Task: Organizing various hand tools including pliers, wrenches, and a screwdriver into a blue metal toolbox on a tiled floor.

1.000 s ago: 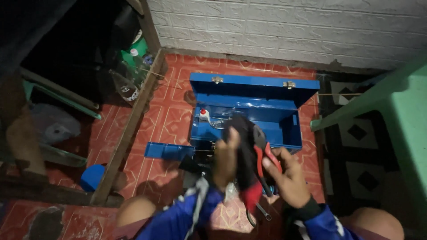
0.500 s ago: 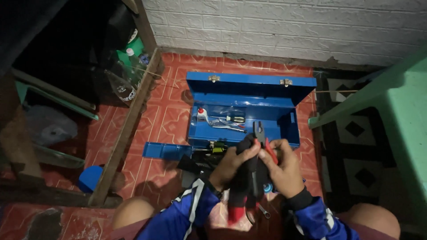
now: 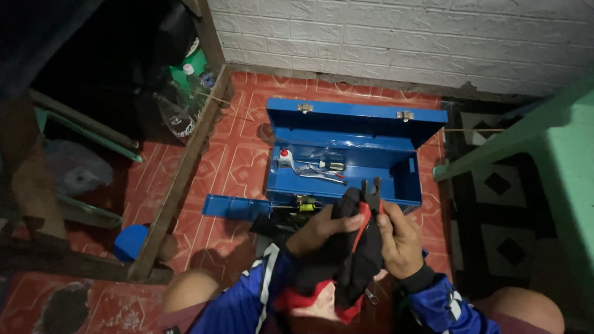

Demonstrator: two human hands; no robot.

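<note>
Pliers [image 3: 370, 201], red-handled, wrapped in a black cloth [image 3: 359, 260]: left hand [image 3: 318, 230] grips the cloth, right hand [image 3: 399, 240] clasps the handles; blue toolbox [image 3: 352, 154] at twelve o'clock.

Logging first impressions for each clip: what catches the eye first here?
The open blue toolbox on the red tiled floor, against the white brick wall. Just below it, the left hand and right hand hold red-handled pliers in a black cloth.

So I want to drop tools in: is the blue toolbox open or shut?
Open: the blue toolbox has its lid swung back, tools visible inside.
</note>
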